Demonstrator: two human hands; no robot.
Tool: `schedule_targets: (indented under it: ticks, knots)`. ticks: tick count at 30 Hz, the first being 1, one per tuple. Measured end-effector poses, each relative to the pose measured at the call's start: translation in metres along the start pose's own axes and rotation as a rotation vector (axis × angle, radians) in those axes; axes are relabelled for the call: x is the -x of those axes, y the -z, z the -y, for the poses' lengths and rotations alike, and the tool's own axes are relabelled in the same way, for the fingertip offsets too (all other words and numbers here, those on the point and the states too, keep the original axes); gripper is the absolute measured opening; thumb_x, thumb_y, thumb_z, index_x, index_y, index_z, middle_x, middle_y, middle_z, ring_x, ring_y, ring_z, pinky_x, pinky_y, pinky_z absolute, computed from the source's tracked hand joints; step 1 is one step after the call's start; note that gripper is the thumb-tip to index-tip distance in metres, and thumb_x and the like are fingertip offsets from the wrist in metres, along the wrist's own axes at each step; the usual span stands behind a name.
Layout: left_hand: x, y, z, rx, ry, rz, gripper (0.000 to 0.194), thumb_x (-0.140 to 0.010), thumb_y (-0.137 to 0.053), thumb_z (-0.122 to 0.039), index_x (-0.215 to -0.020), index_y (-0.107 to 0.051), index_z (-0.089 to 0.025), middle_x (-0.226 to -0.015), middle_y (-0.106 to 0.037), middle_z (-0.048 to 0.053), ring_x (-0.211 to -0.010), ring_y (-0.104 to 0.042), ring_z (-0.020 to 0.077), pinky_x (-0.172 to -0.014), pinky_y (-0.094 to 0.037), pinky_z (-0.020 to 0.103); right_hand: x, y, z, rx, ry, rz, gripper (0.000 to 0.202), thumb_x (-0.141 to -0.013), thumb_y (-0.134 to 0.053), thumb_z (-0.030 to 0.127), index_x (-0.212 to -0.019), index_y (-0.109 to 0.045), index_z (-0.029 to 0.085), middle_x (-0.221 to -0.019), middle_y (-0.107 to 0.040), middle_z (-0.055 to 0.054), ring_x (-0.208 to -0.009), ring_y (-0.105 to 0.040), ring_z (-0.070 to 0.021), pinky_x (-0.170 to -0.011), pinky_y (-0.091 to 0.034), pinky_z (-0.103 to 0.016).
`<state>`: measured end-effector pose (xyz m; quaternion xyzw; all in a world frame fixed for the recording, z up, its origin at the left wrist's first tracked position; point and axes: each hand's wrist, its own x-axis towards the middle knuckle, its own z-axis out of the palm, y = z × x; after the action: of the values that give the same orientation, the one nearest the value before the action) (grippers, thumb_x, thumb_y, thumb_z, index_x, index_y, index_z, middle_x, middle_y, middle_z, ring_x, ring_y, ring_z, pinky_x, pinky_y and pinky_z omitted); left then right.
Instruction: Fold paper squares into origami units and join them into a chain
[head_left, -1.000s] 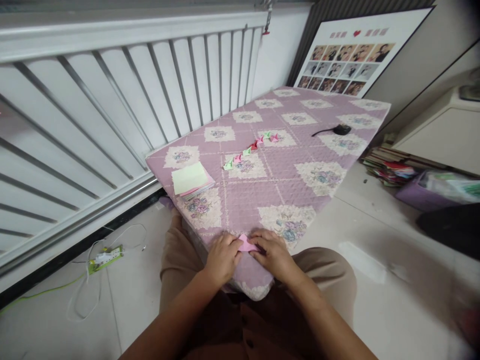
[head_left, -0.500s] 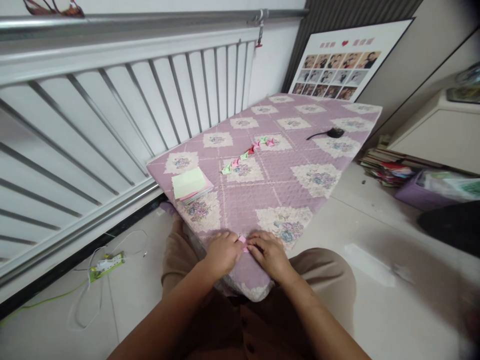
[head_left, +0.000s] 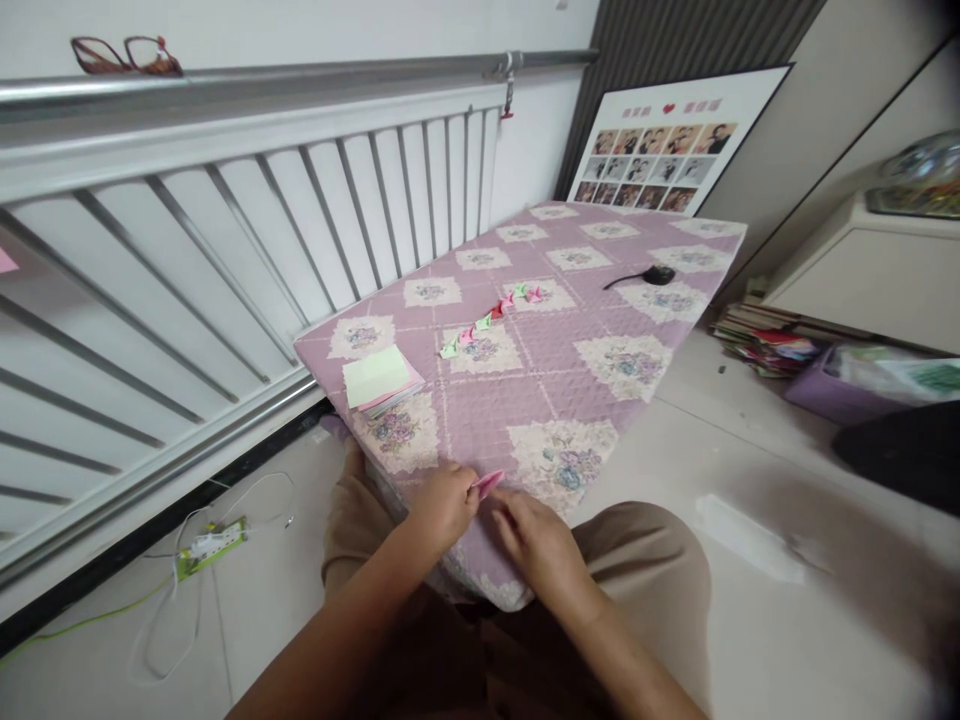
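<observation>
Between the thumb and fingers of my left hand (head_left: 448,502) is a folded piece of pink paper (head_left: 490,484), its pointed end raised toward the right. My right hand (head_left: 534,535) is just right of the paper and apart from it, with thumb and fingers parted and nothing visible in them. Both hands are over the near corner of the table (head_left: 517,400), which has a purple floral cover. Farther back lies a curved row of small folded paper pieces (head_left: 484,323) in green, pink and red. A stack of paper sheets (head_left: 379,380), pale green on top, sits near the left edge.
A black object with a thin tail (head_left: 658,275) lies on the table's far right. Along the left stands a white radiator (head_left: 247,240), with glasses (head_left: 127,57) above it. A power strip (head_left: 214,545) with cables is on the floor. A purple bin (head_left: 832,390) stands at right.
The pink paper has lifted from the table and tilted up in my left hand. My right hand has let go of it and drawn slightly back. The view has tipped slightly upward.
</observation>
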<state>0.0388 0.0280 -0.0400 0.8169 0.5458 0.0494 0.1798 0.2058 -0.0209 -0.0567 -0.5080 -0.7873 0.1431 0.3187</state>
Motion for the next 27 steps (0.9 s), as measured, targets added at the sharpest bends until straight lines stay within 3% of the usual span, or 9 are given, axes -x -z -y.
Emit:
schedule_targets:
  ticks: [3, 8, 11, 16, 22, 27]
  knots:
    - [0.009, 0.003, -0.006, 0.084, 0.016, -0.04, 0.016, -0.089, -0.047, -0.02, -0.084, -0.062, -0.019, -0.089, -0.062, 0.004, -0.082, -0.056, 0.0172, -0.072, -0.039, 0.026, -0.002, -0.003, 0.008, 0.116, 0.007, 0.075, 0.029, -0.087, -0.045, 0.014, -0.114, -0.056, 0.016, -0.093, -0.067, -0.009, -0.081, -0.063, -0.0204, -0.072, -0.048, -0.031]
    - [0.018, 0.009, -0.007, 0.176, 0.063, -0.091, 0.015, -0.087, -0.046, -0.017, -0.082, -0.06, -0.018, -0.086, -0.061, 0.004, -0.082, -0.055, 0.0172, -0.073, -0.038, 0.027, -0.006, 0.0, 0.01, 0.254, 0.029, 0.143, 0.02, -0.09, -0.042, 0.018, -0.097, -0.061, 0.017, -0.079, -0.064, -0.007, -0.069, -0.06, -0.019, -0.063, -0.045, -0.029]
    - [0.02, 0.01, -0.006, 0.194, 0.08, -0.107, 0.014, -0.087, -0.047, -0.017, -0.079, -0.058, -0.018, -0.082, -0.06, 0.004, -0.08, -0.054, 0.017, -0.072, -0.037, 0.027, -0.005, 0.003, 0.014, 0.267, 0.069, 0.174, 0.021, -0.089, -0.042, 0.018, -0.1, -0.06, 0.018, -0.079, -0.063, -0.005, -0.069, -0.06, -0.0173, -0.063, -0.044, -0.027]
    - [0.023, 0.011, -0.006, 0.178, 0.052, -0.113, 0.014, -0.088, -0.047, -0.017, -0.079, -0.057, -0.018, -0.084, -0.061, 0.004, -0.082, -0.054, 0.0177, -0.073, -0.038, 0.028, -0.003, 0.003, 0.019, 0.273, 0.055, 0.094, 0.023, -0.09, -0.04, 0.018, -0.104, -0.058, 0.017, -0.079, -0.064, -0.005, -0.068, -0.061, -0.0177, -0.063, -0.045, -0.028]
    - [0.033, 0.017, -0.012, 0.156, 0.033, -0.075, 0.014, -0.086, -0.046, -0.014, -0.09, -0.058, -0.019, -0.093, -0.061, 0.005, -0.089, -0.056, 0.0196, -0.078, -0.041, 0.029, -0.008, 0.006, 0.022, 0.289, 0.068, 0.22, 0.027, -0.09, -0.04, 0.016, -0.111, -0.057, 0.018, -0.086, -0.066, -0.006, -0.069, -0.063, -0.017, -0.061, -0.044, -0.026]
    - [0.041, 0.021, -0.016, 0.265, 0.045, -0.091, 0.029, -0.085, -0.045, -0.011, -0.111, -0.052, -0.021, -0.099, -0.063, 0.005, -0.091, -0.058, 0.0201, -0.078, -0.042, 0.03, -0.012, 0.006, 0.025, 0.273, 0.06, 0.242, 0.025, -0.09, -0.041, 0.016, -0.108, -0.058, 0.019, -0.086, -0.065, -0.005, -0.07, -0.062, -0.0158, -0.06, -0.042, -0.024]
